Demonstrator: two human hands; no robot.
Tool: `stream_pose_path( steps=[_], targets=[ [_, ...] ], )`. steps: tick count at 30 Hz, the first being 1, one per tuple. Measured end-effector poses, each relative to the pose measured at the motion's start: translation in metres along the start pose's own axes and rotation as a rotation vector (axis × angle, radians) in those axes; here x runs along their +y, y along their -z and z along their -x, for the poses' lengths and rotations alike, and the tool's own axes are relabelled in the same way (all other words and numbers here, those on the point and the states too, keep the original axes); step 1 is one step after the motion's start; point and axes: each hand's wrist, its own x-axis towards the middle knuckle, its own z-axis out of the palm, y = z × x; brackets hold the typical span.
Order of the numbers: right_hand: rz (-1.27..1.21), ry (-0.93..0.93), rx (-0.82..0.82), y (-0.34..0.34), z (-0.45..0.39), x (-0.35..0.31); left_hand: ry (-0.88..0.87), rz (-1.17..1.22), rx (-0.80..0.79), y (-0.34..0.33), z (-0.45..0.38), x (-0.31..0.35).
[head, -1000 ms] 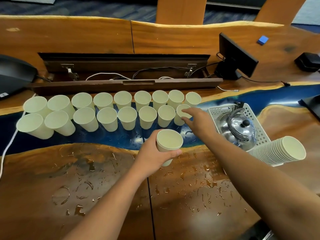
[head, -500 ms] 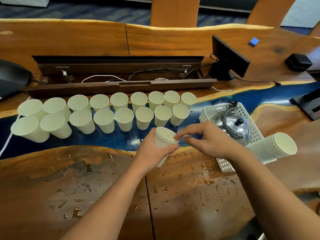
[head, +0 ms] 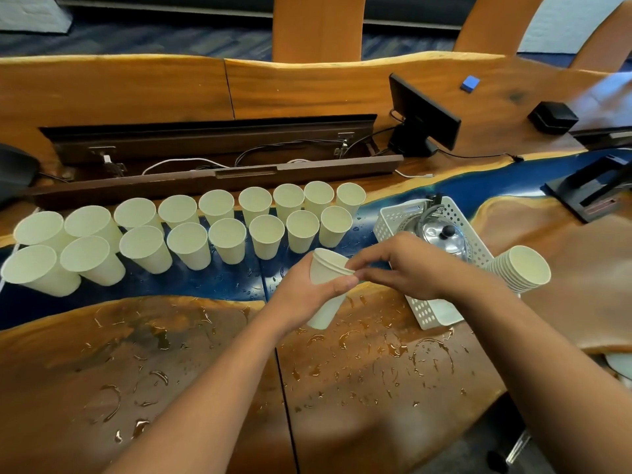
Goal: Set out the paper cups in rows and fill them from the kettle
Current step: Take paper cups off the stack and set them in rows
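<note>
Two rows of white paper cups (head: 227, 240) stand on the blue strip of the table. My left hand (head: 301, 299) grips a small nested stack of cups (head: 325, 275) above the wet wood, tilted to the right. My right hand (head: 407, 265) pinches the rim of the top cup in that stack with thumb and fingers. A steel kettle (head: 441, 234) sits in a white perforated basket (head: 434, 313), partly hidden behind my right hand. A larger stack of cups (head: 519, 268) lies on its side at the basket's right.
Water drops cover the wooden tabletop (head: 376, 364) in front of me. Behind the cup rows an open cable tray (head: 212, 155) holds wires. A small black monitor (head: 420, 114) stands back right, and dark devices (head: 591, 186) sit at the right edge.
My right hand left the end cup of the near row and came back to the stack in my left hand, now pinching its top rim. The stack tilted rightward.
</note>
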Motion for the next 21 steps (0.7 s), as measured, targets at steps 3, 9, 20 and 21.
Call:
stream_pose_path(
  steps=[3, 9, 20, 21],
  targets=[
    [-0.029, -0.029, 0.057, 0.003, 0.003, 0.002, -0.005, -0.018, -0.013, -0.001, -0.001, -0.001],
    [-0.117, -0.122, 0.261, 0.026, 0.012, 0.004, -0.005, -0.025, 0.017, -0.008, 0.000, 0.000],
    [0.204, -0.413, 0.402, -0.002, -0.056, 0.082, -0.002, 0.002, 0.078, -0.017, 0.002, 0.002],
    [0.204, -0.422, 0.386, -0.011, -0.061, 0.088, -0.002, 0.005, 0.073, -0.018, 0.004, 0.002]
  ],
)
